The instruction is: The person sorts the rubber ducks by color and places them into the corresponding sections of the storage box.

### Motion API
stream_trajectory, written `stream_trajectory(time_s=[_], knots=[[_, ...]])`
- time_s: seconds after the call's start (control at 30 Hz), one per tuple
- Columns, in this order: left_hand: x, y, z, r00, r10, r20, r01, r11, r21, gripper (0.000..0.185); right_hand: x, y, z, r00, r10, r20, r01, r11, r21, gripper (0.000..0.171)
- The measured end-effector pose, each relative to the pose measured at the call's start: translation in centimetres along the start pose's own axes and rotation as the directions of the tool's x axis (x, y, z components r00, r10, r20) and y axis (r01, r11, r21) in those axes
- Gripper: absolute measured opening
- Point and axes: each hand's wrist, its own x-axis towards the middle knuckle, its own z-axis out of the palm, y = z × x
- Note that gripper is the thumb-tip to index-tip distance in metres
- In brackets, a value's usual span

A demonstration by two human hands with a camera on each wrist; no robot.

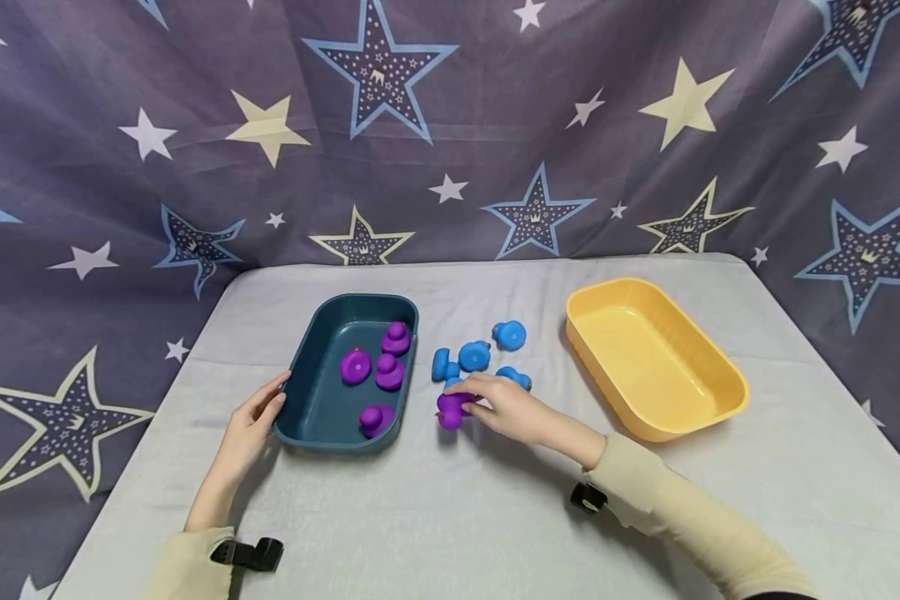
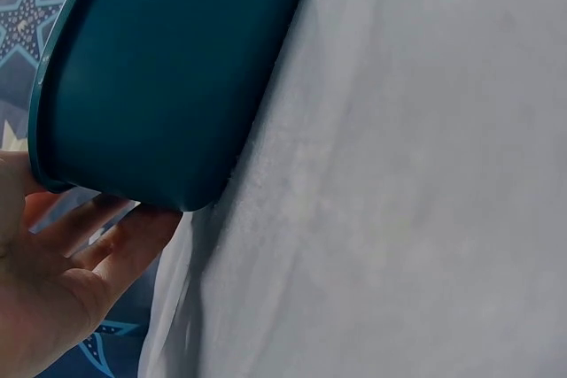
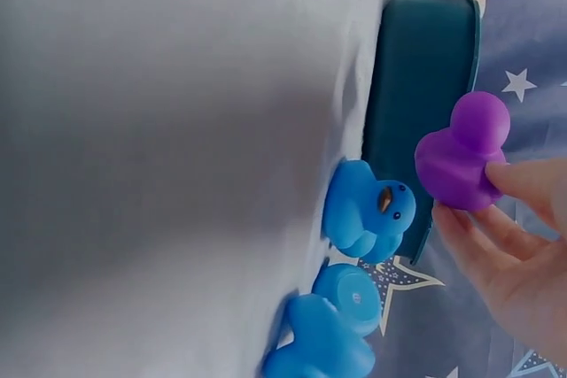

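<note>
My right hand (image 1: 506, 406) pinches a purple rubber duck (image 3: 465, 152) between thumb and fingertips, beside several blue rubber ducks (image 1: 474, 356). One blue duck (image 3: 363, 210) faces the camera in the right wrist view, its orange beak showing. At the left, a dark teal tray (image 1: 311, 408) holds several purple ducks (image 1: 356, 366), some upright and one turned over. My left hand (image 1: 249, 427) grips the tray's near-left edge, thumb at the rim and fingers against the outer wall (image 2: 133, 112).
A yellow tray (image 1: 656, 358) stands on the right side of the table. White cloth (image 1: 435, 525) covers the tabletop, and a star-patterned curtain (image 1: 465, 108) hangs along its back and sides. Black wrist cameras (image 1: 588, 497) sit at both sleeves.
</note>
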Motion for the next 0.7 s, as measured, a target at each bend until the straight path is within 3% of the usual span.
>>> stream_trajectory(time_s=[0.3,0.7], knots=[[0.0,0.0,0.1,1.0,0.009,-0.014,-0.009,1.0,0.0,0.045,1.1,-0.8,-0.3,0.999,0.039,0.006,-0.039,0.999,0.029,0.029],[0.0,0.1,0.1,1.0,0.004,-0.009,-0.004,1.0,-0.009,0.046,2.6,-1.4,-0.3,1.0,0.0,-0.02,0.001,0.999,0.047,0.028]])
